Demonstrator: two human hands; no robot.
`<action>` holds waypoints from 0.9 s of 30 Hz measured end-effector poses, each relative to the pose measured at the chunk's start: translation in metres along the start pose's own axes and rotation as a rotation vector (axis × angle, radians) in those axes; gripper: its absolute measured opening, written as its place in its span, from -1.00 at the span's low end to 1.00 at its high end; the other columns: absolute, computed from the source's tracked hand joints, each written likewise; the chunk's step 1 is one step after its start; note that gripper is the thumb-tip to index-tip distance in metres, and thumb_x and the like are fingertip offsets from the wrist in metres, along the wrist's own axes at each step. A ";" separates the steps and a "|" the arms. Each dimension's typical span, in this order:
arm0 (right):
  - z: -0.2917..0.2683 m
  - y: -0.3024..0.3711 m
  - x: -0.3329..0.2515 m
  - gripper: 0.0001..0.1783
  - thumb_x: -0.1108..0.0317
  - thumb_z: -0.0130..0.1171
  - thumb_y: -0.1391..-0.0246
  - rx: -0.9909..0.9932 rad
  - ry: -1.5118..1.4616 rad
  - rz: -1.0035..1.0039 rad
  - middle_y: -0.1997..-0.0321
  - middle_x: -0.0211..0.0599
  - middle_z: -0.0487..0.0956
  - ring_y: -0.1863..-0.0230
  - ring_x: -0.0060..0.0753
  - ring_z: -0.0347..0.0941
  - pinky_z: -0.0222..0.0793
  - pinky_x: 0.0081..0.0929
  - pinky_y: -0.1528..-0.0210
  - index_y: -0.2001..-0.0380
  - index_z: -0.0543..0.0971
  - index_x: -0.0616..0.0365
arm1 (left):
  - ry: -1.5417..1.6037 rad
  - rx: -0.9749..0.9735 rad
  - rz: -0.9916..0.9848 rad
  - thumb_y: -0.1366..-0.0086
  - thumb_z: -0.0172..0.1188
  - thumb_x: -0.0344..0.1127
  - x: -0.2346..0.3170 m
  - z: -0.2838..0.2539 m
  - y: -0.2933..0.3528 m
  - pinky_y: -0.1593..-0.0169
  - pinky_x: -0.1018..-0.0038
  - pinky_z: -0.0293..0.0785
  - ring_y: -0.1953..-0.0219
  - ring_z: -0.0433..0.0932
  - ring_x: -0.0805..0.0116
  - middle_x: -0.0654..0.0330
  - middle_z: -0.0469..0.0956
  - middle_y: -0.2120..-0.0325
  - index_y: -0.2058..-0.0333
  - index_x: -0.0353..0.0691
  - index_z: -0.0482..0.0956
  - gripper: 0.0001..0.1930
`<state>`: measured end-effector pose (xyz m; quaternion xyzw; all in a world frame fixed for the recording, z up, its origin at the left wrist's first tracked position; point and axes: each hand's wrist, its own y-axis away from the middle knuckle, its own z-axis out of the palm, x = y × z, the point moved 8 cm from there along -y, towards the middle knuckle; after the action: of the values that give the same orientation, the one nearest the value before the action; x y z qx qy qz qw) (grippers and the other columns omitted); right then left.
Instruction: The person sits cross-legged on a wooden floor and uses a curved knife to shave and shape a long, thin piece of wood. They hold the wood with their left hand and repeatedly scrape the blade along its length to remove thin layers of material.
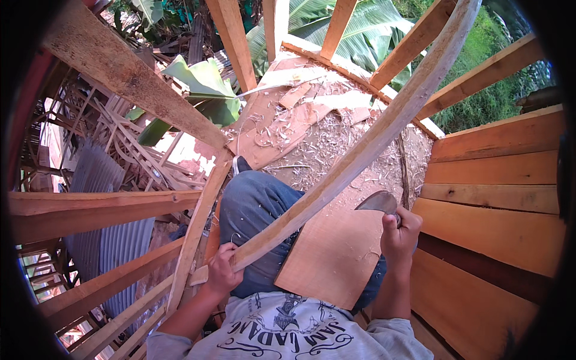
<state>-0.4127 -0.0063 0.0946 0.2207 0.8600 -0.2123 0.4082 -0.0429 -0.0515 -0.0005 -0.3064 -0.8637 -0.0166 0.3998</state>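
A long, slightly curved, peeled wooden pole runs from beside my lap up to the far right. My left hand is closed around its near end, above my left thigh. In my right hand is a knife with a broad dark blade, its handle mostly hidden by my fingers. The blade points left and stands apart from the pole. A flat wooden board lies tilted across my lap, just left of my right hand, with a curled shaving on it.
Wood shavings and offcuts litter the floor ahead. Timber beams frame the space at left and front. A plank wall stands close on the right. Corrugated sheets and scrap wood lie beyond the left rails.
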 end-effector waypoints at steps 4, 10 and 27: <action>-0.001 0.029 0.007 -0.28 -0.18 0.19 -0.01 -0.020 -0.028 0.094 0.79 -0.45 0.01 0.70 -0.63 -0.05 -0.14 -0.50 0.68 0.78 0.19 0.24 | 0.038 0.033 -0.040 0.01 0.36 -0.29 -0.002 0.011 0.004 0.19 0.14 0.36 0.28 0.43 -0.06 -0.11 0.36 0.23 0.15 -0.27 0.25 -0.48; -0.013 0.040 0.015 -0.33 -0.11 0.19 -0.05 0.074 -0.027 0.149 0.80 -0.46 0.06 0.70 -0.67 -0.03 -0.13 -0.51 0.68 0.78 0.26 0.26 | -0.234 -0.139 -0.093 -0.16 0.12 0.18 0.018 0.014 -0.012 0.13 0.07 0.25 0.23 0.35 -0.06 -0.08 0.30 0.22 -0.09 -0.30 0.20 -0.27; 0.040 0.046 0.018 -0.34 -0.26 0.22 0.11 -0.178 0.571 0.148 0.86 -0.24 0.36 0.78 -0.19 0.38 0.23 -0.36 0.71 0.81 0.43 0.16 | -0.247 -0.164 -0.102 -0.03 0.32 0.03 0.018 0.019 -0.013 0.35 0.19 0.36 0.35 0.38 0.01 -0.02 0.29 0.32 -0.09 -0.23 0.29 -0.28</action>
<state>-0.3735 0.0132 0.0486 0.2969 0.9367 -0.0350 0.1822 -0.0717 -0.0478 0.0023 -0.2932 -0.9166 -0.0694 0.2628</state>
